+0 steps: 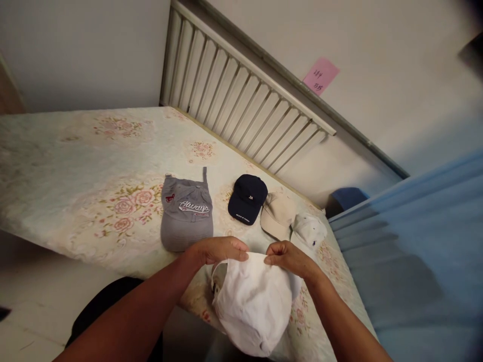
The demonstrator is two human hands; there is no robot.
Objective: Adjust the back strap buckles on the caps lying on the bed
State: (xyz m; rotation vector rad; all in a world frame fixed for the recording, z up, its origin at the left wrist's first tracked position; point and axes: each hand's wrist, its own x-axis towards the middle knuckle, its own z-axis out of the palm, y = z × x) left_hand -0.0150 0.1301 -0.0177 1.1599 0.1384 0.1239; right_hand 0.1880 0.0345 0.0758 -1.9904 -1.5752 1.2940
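Observation:
A white baseball cap [256, 306] hangs between my two hands over the near edge of the bed, its top button toward me and its back strap opening at the left. My left hand [224, 250] pinches the cap's far edge, thumb on the outside. A short way to the right, my right hand [289, 256] pinches the same edge. Just beyond my left hand lies a grey cap [186, 213] with white lettering, its strap undone. Farther right rest a navy cap [248, 198], a beige cap [278, 215] and another white cap [309, 231].
The caps lie on a bed with a floral cover [75, 156]. A white radiator [241, 95] runs along the wall behind it, below a pink note [321, 75]. A blue curtain [422, 251] hangs at the right, with a dark blue item [347, 198] behind it.

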